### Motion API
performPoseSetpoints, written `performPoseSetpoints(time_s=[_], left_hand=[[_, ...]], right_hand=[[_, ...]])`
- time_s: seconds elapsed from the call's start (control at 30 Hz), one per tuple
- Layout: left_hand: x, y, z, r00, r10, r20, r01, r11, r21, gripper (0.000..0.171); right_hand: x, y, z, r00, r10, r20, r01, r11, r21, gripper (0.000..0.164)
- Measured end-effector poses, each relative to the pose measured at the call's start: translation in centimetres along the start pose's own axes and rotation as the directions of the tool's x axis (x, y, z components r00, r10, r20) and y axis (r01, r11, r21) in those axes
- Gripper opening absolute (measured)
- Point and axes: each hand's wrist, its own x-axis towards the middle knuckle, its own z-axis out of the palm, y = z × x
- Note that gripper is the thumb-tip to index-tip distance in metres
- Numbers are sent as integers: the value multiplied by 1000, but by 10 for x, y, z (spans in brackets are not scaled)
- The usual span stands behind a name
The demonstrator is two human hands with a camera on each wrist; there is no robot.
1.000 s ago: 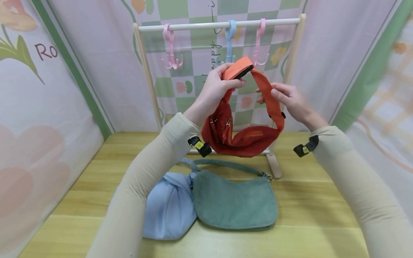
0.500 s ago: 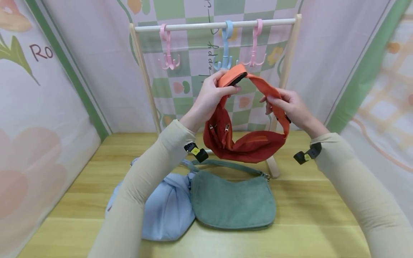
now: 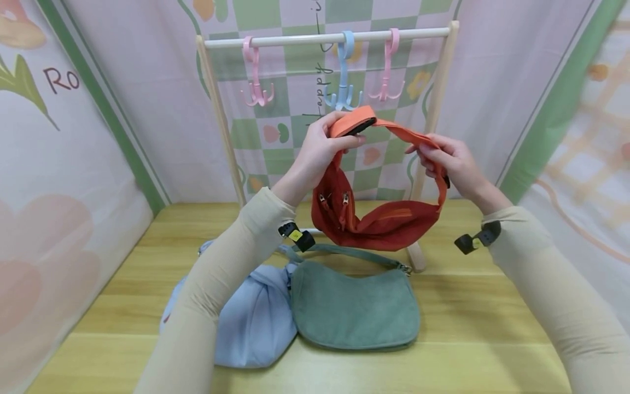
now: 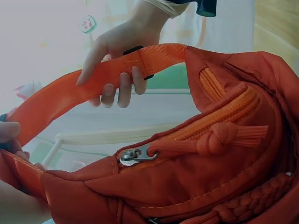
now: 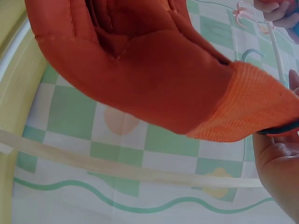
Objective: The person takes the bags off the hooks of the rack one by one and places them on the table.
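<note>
A red waist bag with an orange strap hangs in the air between both hands, above the table. My left hand grips the strap near its black buckle. Further along that strap, my right hand pinches the webbing between thumb and fingers, close to a black slider. In the left wrist view the bag's front shows orange zippers and a knotted cord pull. From the right wrist the bag's end narrows into the orange webbing.
Behind the bag stands a rack with a white rail. On it hang a pink hook, a blue hook and another pink hook. A green bag and a light blue bag lie on the wooden table.
My right hand has moved right and slightly down along the strap, spreading it wider. The left hand and the waist bag have sunk a little, uncovering the blue hook.
</note>
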Motion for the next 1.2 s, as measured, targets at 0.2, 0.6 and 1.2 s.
performPoseSetpoints(time_s=[0.2, 0.6, 1.2], left_hand=[[-3, 1, -3, 1000, -16, -11, 16, 1000, -24, 35], [-6, -2, -10, 1000, 0, -25, -1, 999, -50, 37], [-10, -19, -15, 997, -38, -63, 32, 995, -95, 34]], right_hand=[[-3, -3, -1, 1000, -8, -6, 8, 999, 49, 22], [-9, -1, -4, 1000, -9, -6, 10, 996, 88, 23], [-21, -5, -3, 996, 82, -35, -79, 994, 82, 22]])
